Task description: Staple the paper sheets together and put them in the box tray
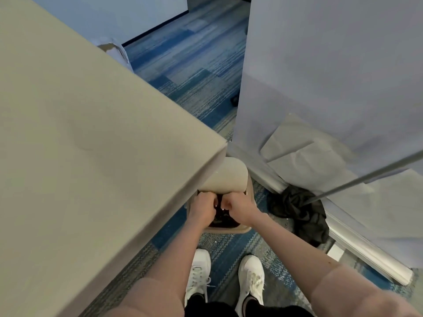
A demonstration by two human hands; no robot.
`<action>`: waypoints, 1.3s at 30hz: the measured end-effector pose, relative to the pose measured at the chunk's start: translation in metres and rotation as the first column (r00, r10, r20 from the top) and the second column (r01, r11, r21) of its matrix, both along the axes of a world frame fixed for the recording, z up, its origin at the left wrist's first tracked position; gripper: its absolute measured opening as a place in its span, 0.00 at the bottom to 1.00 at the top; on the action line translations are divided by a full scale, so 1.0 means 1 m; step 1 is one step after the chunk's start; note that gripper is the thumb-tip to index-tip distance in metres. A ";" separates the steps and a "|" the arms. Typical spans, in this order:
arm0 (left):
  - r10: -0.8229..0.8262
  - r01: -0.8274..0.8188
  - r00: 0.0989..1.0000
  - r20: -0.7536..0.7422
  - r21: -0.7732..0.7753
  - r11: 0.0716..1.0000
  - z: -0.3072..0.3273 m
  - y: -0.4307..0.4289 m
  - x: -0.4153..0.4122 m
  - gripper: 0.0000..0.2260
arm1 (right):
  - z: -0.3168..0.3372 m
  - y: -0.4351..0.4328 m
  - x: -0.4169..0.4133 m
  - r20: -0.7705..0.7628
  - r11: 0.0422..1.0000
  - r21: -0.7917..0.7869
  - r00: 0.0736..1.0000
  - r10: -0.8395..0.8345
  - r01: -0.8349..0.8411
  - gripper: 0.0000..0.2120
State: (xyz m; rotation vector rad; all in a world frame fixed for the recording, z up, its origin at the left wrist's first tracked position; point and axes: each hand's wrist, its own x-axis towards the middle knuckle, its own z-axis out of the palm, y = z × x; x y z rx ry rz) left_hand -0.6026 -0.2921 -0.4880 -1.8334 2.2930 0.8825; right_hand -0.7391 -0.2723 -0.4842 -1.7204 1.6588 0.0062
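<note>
Seen from above, beside a paper-covered tabletop (91,133), a small beige bin (229,230) stands on the carpet with dark contents too blurred to name. The left hand (201,208) and right hand (239,208) curl over it, nearly touching; whether they grip anything is unclear. No paper sheets or box tray are in view. Sheets are probably light and floppy, best pinched at a corner.

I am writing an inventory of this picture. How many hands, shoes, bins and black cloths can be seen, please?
Hands: 2, the left hand and the right hand
Shoes: 2, white
Bin: 1
Black cloth: 1
Total: 6
</note>
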 end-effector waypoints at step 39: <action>-0.162 0.175 0.984 0.072 -0.253 0.952 0.103 0.016 -0.020 0.14 | 0.106 0.030 -0.001 -0.197 0.961 -0.275 0.979 -0.056 0.000 0.12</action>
